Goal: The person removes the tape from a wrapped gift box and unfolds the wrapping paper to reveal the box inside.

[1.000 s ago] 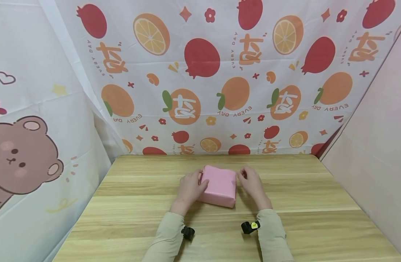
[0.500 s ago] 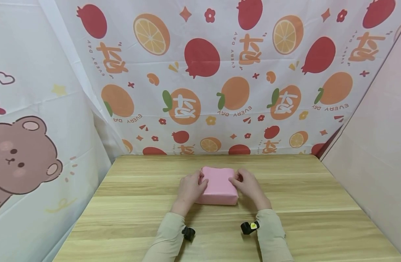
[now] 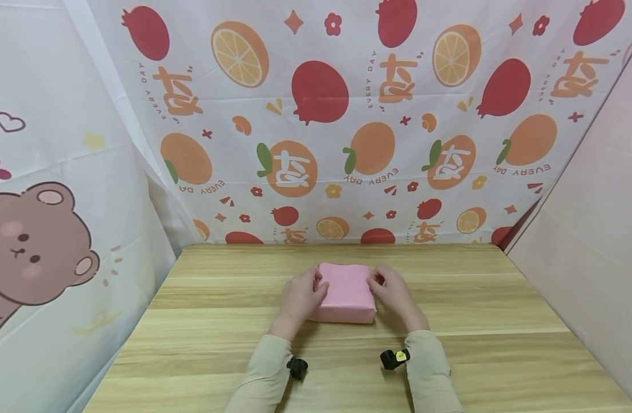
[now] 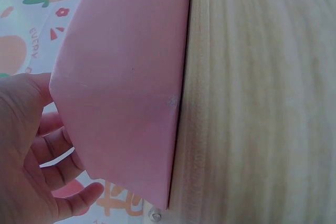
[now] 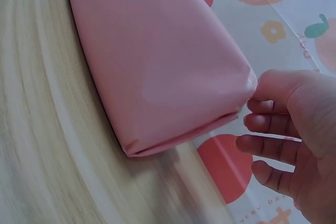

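A pink paper-wrapped box [image 3: 344, 292] lies flat on the wooden table, its front long side facing the person. The left hand [image 3: 300, 295] holds its left end, thumb on the top edge and fingers bent along the side. In the left wrist view that end of the box [image 4: 121, 103] tapers to a folded edge. At the other end, the right hand [image 3: 396, 292] pinches the upper right edge between thumb and index finger. The right wrist view shows a folded flap [image 5: 184, 136] on this end, with the remaining right fingers [image 5: 273, 148] loosely bent beside it.
The light wooden table [image 3: 502, 344] reaches back to a fruit-print curtain [image 3: 326, 172]. A bear-print curtain [image 3: 37, 246] hangs on the left, and a pale panel [image 3: 589, 229] stands on the right. Small black cameras [image 3: 393, 359] sit at both wrists.
The box has turned slightly, so its front side now lies straight across. The right hand came in from beside it, laid its thumb over the top, then drew back slightly to the edge.
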The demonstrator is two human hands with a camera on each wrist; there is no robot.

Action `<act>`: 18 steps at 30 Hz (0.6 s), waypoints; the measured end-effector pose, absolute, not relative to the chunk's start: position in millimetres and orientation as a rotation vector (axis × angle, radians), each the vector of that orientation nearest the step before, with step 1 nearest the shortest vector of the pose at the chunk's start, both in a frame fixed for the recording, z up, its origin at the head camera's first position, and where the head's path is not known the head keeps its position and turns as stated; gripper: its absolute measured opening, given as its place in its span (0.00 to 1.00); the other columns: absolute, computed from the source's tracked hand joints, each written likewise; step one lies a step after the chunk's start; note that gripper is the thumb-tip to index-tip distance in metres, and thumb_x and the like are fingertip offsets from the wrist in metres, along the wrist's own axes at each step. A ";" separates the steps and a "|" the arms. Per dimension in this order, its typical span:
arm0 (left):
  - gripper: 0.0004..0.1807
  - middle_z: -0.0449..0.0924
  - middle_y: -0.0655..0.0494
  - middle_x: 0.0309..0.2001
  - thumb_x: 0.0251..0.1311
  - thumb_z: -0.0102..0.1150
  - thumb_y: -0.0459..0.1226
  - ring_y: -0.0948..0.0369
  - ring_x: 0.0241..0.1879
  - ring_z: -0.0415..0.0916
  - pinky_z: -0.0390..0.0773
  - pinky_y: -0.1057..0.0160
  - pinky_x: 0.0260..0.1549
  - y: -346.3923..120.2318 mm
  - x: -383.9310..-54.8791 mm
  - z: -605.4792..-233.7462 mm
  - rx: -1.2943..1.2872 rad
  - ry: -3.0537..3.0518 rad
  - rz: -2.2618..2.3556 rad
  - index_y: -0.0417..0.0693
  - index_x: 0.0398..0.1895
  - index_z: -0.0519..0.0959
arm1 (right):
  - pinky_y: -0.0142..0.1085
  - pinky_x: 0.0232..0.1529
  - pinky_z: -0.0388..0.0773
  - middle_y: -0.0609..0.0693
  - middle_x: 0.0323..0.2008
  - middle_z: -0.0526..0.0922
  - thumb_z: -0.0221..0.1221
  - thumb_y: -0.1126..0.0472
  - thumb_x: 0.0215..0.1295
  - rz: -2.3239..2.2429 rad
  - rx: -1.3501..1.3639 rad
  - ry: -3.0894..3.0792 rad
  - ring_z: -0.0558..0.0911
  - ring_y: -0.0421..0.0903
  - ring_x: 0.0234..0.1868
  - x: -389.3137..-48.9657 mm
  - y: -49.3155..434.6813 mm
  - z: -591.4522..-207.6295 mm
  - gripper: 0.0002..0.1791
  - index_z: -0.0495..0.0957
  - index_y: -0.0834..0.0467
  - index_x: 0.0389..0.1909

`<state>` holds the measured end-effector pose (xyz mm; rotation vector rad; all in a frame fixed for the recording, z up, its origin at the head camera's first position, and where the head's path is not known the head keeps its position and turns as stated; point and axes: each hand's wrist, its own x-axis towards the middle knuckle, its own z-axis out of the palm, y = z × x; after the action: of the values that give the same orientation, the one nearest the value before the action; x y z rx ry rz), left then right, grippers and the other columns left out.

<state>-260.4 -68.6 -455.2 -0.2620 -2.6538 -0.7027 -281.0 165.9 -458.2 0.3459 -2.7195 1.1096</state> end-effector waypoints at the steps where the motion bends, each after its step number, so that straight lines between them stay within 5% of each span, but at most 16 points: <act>1: 0.12 0.66 0.65 0.15 0.51 0.57 0.49 0.65 0.17 0.63 0.61 0.67 0.17 -68.6 -260.5 -455.5 -0.265 -2.652 -0.703 0.52 0.31 0.75 | 0.31 0.28 0.67 0.45 0.24 0.72 0.56 0.56 0.59 1.112 0.337 -2.711 0.70 0.40 0.27 -281.6 167.2 -458.8 0.07 0.72 0.51 0.23; 18: 0.11 0.66 0.64 0.17 0.52 0.57 0.49 0.66 0.18 0.63 0.60 0.68 0.17 -68.9 -263.1 -459.6 -0.263 -2.654 -0.735 0.54 0.30 0.73 | 0.30 0.28 0.68 0.47 0.23 0.73 0.56 0.60 0.57 1.079 0.275 -2.684 0.70 0.41 0.27 -283.3 185.2 -460.1 0.05 0.72 0.55 0.24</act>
<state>-263.1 -68.9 -459.6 -0.2633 -2.6539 -0.7348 -283.3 185.2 -460.1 0.2747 -2.6842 1.0789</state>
